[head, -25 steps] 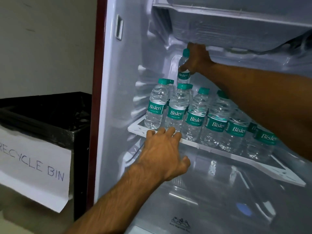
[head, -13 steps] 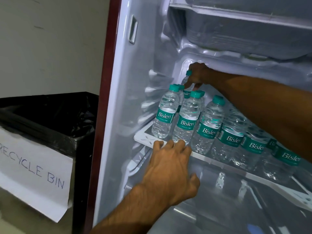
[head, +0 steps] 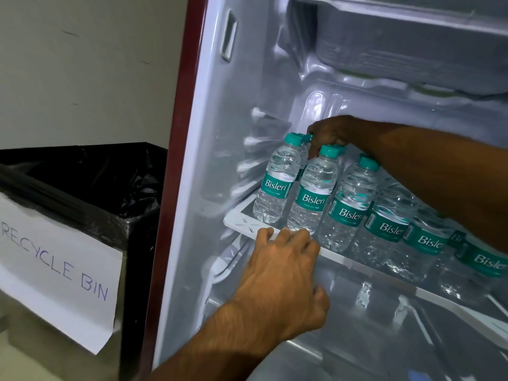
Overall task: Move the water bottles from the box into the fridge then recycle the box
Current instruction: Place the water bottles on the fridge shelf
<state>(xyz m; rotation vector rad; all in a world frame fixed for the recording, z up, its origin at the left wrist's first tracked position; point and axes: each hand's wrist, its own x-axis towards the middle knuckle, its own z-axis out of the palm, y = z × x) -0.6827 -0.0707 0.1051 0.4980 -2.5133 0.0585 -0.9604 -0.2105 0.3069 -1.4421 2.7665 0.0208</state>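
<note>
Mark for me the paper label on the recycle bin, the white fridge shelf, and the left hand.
paper label (head: 57, 270), head view, middle of the sheet.
white fridge shelf (head: 242, 223), head view, its bare front left corner.
left hand (head: 286, 276), head view, the back of the hand.

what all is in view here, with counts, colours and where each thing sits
clear plastic water bottles with teal caps and labels: at least six, clear and teal, upright on the shelf, more partly hidden behind
white plastic fridge shelf: one, white, mid-fridge
open fridge: one, dark red outside, white inside, right of the bin
steel recycle bin with black liner: one, silver and black, on the left
paper sign reading RECYCLE BIN: one, white, on the bin's front
left hand: one, fingers rest on the shelf's front edge
right hand: one, grips the top of a back-row bottle
</note>
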